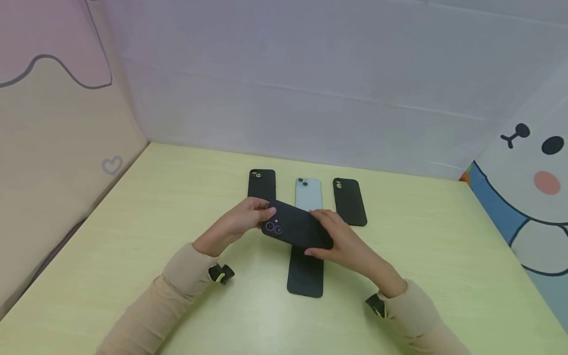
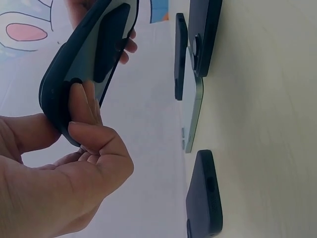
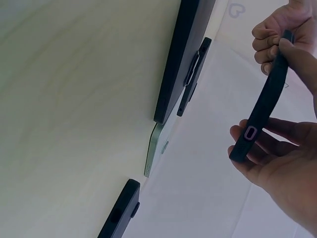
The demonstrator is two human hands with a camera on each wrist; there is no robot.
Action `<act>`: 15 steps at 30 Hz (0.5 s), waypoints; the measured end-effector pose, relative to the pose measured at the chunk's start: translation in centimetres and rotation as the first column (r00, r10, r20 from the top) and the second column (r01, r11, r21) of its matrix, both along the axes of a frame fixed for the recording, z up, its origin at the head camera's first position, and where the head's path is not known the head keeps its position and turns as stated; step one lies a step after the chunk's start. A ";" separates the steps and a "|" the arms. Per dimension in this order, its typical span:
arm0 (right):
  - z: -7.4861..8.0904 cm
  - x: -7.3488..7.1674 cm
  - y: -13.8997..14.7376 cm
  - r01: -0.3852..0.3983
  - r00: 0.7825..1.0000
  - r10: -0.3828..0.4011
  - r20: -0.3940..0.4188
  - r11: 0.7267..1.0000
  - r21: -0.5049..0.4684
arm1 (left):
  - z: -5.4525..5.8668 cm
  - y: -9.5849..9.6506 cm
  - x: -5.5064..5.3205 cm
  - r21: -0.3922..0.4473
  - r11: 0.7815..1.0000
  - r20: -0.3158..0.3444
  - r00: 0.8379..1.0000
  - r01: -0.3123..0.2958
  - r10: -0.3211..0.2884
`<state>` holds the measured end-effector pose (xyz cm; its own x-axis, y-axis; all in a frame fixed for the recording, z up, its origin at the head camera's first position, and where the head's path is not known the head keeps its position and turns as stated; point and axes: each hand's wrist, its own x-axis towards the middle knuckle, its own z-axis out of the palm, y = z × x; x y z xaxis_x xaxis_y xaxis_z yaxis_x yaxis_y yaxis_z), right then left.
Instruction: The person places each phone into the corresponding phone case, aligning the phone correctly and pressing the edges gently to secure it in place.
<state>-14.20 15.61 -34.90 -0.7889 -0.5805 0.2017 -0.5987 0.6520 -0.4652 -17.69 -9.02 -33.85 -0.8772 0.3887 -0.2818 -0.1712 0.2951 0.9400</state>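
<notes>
Both hands hold a phone in a black case above the table, its back with two purple-ringed lenses turned up. The left hand pinches the camera end, thumb on the back. Its fingertips curl round the edge by the glossy, reflecting underside. At the other end, the right hand grips across the width, thumb on the near edge and fingers on the far edge. A purple-rimmed opening shows on the case's narrow side. Partly beneath the held phone lies a dark phone-shaped piece with a raised camera area.
Behind the hands, a light blue phone lies between a black phone case on the left and another black phone case on the right. The pale yellow table ends at a white cloth backdrop.
</notes>
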 end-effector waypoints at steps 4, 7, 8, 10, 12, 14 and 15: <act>-0.1 0.0 -0.1 0.021 0.999 -0.020 -0.037 1.000 0.006 | 0.3 0.2 -0.2 -0.022 1.000 -0.002 1.000 0.000 0.000; -0.2 0.1 -0.1 0.052 0.997 -0.052 -0.054 0.999 -0.001 | 0.5 0.5 -0.3 -0.049 0.999 -0.010 1.000 0.001 -0.001; -0.3 0.1 -0.1 0.061 0.996 -0.062 -0.057 0.998 -0.005 | 0.5 0.6 -0.3 -0.061 0.998 -0.020 1.000 0.007 -0.008; -0.5 0.2 0.0 0.080 0.994 -0.080 -0.073 0.997 -0.011 | 0.6 0.8 -0.4 -0.086 0.996 -0.040 0.999 0.016 -0.019; -0.6 0.2 0.1 0.093 0.991 -0.094 -0.098 0.996 -0.018 | 0.5 1.0 -0.5 -0.112 0.994 -0.058 0.998 0.017 -0.024; -0.7 0.2 0.2 0.105 0.985 -0.107 -0.136 0.994 -0.020 | 0.5 1.2 -0.6 -0.140 0.990 -0.075 0.997 0.013 -0.024; -0.8 0.3 0.2 0.113 0.981 -0.114 -0.157 0.993 -0.019 | 0.4 1.2 -0.6 -0.150 0.989 -0.083 0.996 0.009 -0.022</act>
<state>-13.94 15.84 -35.69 -0.8074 -0.4863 0.3340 -0.5874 0.7155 -0.3783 -18.33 -7.79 -33.41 -0.8944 0.3616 -0.2633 -0.0877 0.4353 0.8960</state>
